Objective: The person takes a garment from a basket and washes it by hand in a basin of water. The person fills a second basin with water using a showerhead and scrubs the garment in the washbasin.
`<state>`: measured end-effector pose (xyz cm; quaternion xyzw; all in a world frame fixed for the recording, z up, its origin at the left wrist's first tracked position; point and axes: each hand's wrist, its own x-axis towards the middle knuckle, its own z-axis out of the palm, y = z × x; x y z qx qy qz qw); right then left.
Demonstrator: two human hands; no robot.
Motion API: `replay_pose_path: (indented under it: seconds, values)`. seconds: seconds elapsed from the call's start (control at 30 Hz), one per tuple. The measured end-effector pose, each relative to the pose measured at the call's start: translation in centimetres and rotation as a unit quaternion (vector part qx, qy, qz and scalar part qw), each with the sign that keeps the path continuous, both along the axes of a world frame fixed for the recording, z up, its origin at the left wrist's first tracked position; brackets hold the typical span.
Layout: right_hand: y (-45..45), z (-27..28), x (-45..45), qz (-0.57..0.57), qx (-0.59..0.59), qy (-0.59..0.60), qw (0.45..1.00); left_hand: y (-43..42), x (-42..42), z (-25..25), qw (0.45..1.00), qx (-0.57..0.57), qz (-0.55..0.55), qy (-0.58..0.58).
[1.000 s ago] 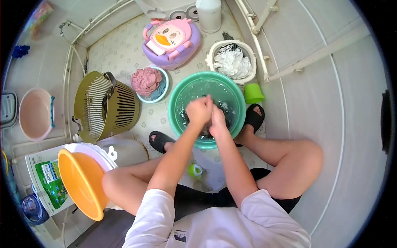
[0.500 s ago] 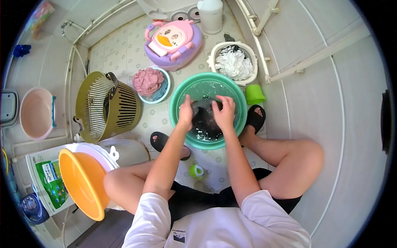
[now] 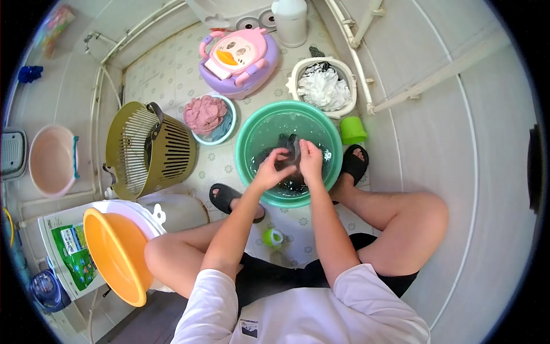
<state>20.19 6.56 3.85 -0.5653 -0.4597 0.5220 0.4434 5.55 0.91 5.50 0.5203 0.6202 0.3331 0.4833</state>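
While I sit with my knees apart on either side of the green tub (image 3: 242, 156), both of my hands are over its middle, and the dark cloth (image 3: 293, 148) is in that tub, partly under water (image 3: 306, 124) and partly raised above it.

Condition of hands: my right hand (image 3: 311, 162) grips a lifted fold of the dark cloth between thumb and fingers. My left hand (image 3: 271, 171) is loosely spread, thumb and forefinger parted, just beside that fold; I cannot tell whether its fingertips touch the fabric.

Condition of work: judged from its position, the dark cloth is mid-handling and not finished. It is bunched, wet and only in part out of the water, with most of its bulk below my fingers. Whether more than one piece lies down there cannot be determined.

Other pieces noted: pink cloth (image 3: 204, 114) and blue cloth (image 3: 222, 131) are heaped in the small basin (image 3: 234, 117), and white cloth (image 3: 324, 90) fills the cream tub (image 3: 293, 81). Both lots lie apart from my hands; I cannot establish whether they are done or outstanding.

Also recorded: a green cup (image 3: 353, 131) beside the green tub, and a slotted basket (image 3: 179, 143) to my left, contents mostly hidden.
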Motion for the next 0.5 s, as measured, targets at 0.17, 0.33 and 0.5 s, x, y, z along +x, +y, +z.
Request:
replay_pose_path:
  seconds: [0.17, 0.33, 0.5]
  values:
    - [0.6, -0.3, 1.0, -0.093, -0.055, 0.078, 0.991, 0.3, -1.6, -2.1, 0.987, 0.014, -0.016, 0.158]
    - [0.6, -0.8, 0.0, -0.092, -0.104, 0.01, 0.99, 1.8, 1.5, 3.2, 0.978, 0.09, 0.155, 0.105]
    - [-0.8, 0.4, 0.8, -0.025, -0.14, 0.442, 0.886, 0.5, 9.9, 7.0, 0.919, 0.304, 0.022, 0.249]
